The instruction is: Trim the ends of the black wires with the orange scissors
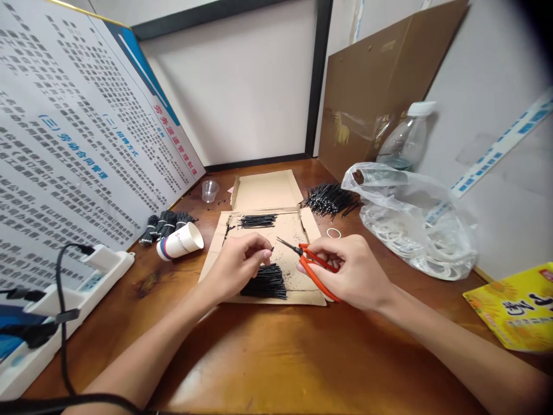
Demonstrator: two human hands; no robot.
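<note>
My left hand [244, 262] is closed in a pinch over the flattened cardboard [317, 297]. A small dark tip of a black wire [272, 249] pokes out at its fingertips; the rest is hidden. In my right hand [352, 268] is a pair of scissors [317, 274] with orange handles and thin dark blades. The blades are slightly apart and point toward the left hand without touching it. Just below the left hand lies a thick row of black wires [265, 282]. A smaller row of black wires [258, 221] rests farther back on the cardboard, with dark scraps scattered around.
A loose heap of black wires [330, 199] lies back right beside a white ring [333, 233]. Farther right are a plastic bag [401, 230], a bottle [404, 138] and a yellow packet [514, 308]. On the left are a tipped paper cup [180, 242], wire bundles [166, 223] and a power strip [73, 317].
</note>
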